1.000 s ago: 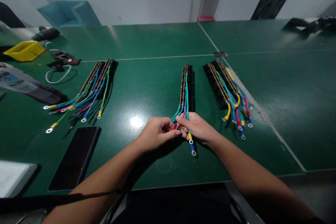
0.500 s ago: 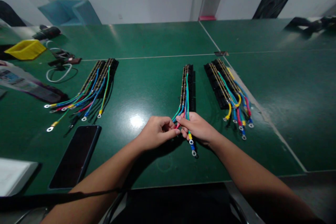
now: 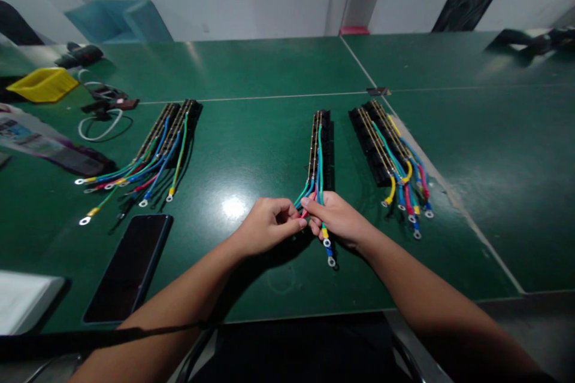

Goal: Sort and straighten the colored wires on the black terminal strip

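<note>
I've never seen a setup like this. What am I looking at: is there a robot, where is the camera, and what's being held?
There is no robot: these are a person's two bare hands. One camera, worn on the head, looks forward and down at them. The left hand seems to pinch a red wire, while the right hand holds a bundle of wires; some ring-shaped metal ends stick out below it. The wires run from a black strip with brass-coloured bars. On the green table, similar wired strips lie to the left and right. At the left are also a phone and a yellow tray.
</note>
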`<state>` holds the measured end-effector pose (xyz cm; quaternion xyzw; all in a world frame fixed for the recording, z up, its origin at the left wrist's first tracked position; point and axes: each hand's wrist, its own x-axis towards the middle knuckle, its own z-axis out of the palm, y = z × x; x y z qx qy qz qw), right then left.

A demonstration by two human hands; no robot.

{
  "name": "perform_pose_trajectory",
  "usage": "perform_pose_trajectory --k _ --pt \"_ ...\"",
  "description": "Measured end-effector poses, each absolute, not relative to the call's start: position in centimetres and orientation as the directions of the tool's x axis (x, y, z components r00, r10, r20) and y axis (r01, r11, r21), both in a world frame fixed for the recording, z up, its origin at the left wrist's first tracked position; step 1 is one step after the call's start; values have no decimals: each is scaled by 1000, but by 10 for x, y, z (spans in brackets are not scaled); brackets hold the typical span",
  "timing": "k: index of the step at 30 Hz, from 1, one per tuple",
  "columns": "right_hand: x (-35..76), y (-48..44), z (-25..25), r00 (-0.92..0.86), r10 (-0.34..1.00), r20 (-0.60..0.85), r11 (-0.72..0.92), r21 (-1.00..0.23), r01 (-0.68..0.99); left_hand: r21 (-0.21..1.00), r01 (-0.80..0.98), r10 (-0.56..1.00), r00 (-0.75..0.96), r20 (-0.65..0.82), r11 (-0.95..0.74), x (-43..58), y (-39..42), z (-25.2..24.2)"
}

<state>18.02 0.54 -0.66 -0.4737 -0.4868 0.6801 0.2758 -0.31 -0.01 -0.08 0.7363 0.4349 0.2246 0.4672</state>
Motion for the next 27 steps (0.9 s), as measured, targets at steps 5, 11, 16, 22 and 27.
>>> perform_pose_trajectory --k 5,11,16,22,27 --pt "180 6 -6 -395 836 -382 -372 -922 105 886 433 858 506 -87 -166 -3 -1 -2" --pt "180 6 -8 -406 842 -355 -339 -934 115 805 495 843 537 12 -327 -3 0 -2" --pt "181 6 -9 -413 841 -351 -333 -936 117 849 465 850 525 -38 -249 -3 0 -2" --pt "181 5 -9 -395 839 -374 -363 -926 105 874 437 822 563 -83 -211 -3 -1 0" --pt "181 5 -9 -406 843 -353 -346 -934 94 878 433 821 564 -86 -205 -3 0 1"
